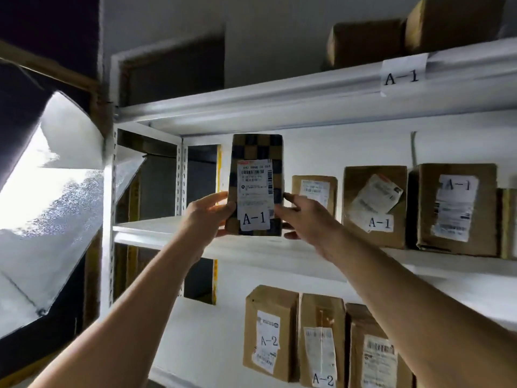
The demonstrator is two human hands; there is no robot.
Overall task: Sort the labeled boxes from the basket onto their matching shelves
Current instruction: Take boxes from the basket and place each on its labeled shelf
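Observation:
A tall checkered brown box (258, 152) with a white shipping label marked A-1 stands upright at the left end of the white shelf (156, 225). My left hand (205, 217) grips its lower left side and my right hand (305, 217) grips its lower right side. A paper tag reading A-1 (402, 74) is stuck to the shelf beam above. To the right on the same shelf stand three brown boxes (375, 208), two of them showing A-1 labels. The basket is out of view.
Below, brown boxes labelled A-2 (270, 331) stand side by side. More brown boxes (366, 42) sit on the top shelf. The white perforated upright (180, 180) rises left of the held box. A bright window with a dark curtain (42, 191) fills the left.

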